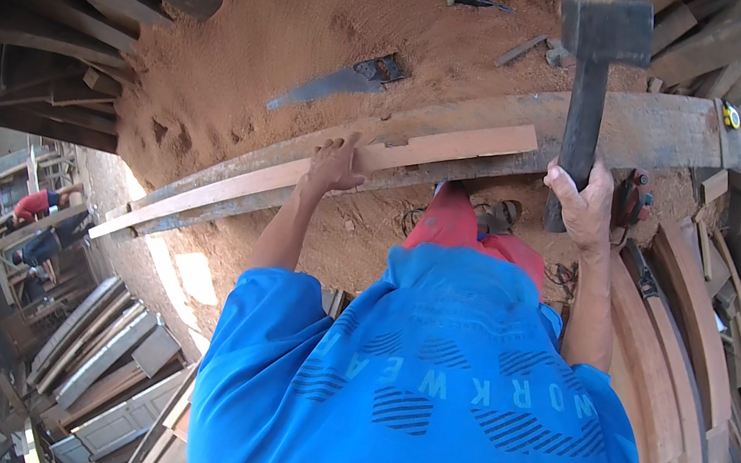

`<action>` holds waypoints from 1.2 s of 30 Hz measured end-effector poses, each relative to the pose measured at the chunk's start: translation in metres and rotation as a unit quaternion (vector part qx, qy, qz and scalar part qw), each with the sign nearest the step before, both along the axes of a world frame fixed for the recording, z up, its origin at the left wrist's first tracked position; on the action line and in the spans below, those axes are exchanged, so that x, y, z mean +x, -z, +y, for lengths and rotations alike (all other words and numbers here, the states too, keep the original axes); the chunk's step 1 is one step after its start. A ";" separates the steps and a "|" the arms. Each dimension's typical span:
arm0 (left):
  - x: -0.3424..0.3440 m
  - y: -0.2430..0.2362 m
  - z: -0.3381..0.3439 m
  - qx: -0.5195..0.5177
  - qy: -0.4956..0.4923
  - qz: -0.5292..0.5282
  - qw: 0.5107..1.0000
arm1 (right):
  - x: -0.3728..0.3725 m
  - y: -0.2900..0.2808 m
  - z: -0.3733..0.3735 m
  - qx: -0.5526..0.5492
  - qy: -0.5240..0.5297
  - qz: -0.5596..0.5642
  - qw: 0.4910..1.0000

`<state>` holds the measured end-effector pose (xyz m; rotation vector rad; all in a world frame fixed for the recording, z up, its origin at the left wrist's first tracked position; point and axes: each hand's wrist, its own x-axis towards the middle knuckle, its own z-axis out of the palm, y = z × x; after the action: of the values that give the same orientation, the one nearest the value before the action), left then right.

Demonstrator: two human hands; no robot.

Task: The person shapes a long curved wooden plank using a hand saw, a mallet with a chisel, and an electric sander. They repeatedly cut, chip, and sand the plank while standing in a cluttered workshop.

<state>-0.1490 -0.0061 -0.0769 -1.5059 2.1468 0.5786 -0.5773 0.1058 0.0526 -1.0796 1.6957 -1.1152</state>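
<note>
A dark, heavy-headed mallet [586, 106] stands upright in my right hand [583, 205], whose fingers wrap round the lower part of its handle. Its blocky head is raised beyond the hand, toward the far side. My left hand [334, 166] lies with fingers spread on a long pale wooden strip [465, 147], close to a small notch in its edge. The strip lies along a broad, weathered beam [631, 129] that crosses in front of me. Nothing shows in the left hand's fingers.
Sawdust [255, 43] covers the ground beyond the beam, with a handsaw [336, 87] and a chisel-like tool [475, 1] on it. A yellow tape measure [731, 116] sits at the beam's right end. Curved planks [691, 328] lie at right. Another person [38, 208] works far left.
</note>
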 end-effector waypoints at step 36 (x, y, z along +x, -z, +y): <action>-0.274 0.182 -0.366 0.010 0.308 -0.027 0.951 | 0.104 0.154 -0.027 0.327 0.199 0.107 0.918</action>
<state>-0.4231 -0.3721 -0.2585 -0.7490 2.3830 0.3255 -0.4737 0.0785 -0.1018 -0.4476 2.3029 -0.5730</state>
